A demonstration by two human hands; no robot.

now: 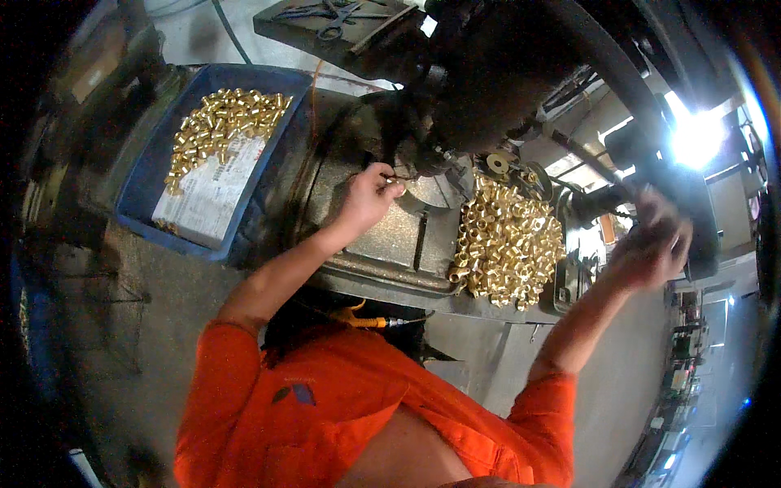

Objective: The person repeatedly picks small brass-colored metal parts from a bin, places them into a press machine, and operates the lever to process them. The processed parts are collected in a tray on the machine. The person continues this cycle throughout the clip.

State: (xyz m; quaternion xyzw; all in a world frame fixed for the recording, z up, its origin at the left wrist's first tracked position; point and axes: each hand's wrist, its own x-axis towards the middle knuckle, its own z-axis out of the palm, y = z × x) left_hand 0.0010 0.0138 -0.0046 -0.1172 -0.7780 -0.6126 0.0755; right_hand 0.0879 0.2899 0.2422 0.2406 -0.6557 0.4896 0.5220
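My left hand (370, 199) is closed in a pinch over the metal table (370, 242) of a dark machine, close under its head (476, 89). What the fingers hold, if anything, is too small to make out. To the right of that hand lies a big heap of small brass fittings (511, 244), loose and piled on one another. My right hand (652, 244) is raised at the far right, beside a dark lever arm (598, 199) of the machine. Motion smears its fingers, so a grip on anything does not show.
At the left stands a blue bin (220, 248) with more brass pieces (228, 122) and a white printed sheet (213, 191). Scissors (335, 24) and other tools lie on a dark shelf at the back. A yellow air gun (362, 320) hangs below the table's front edge.
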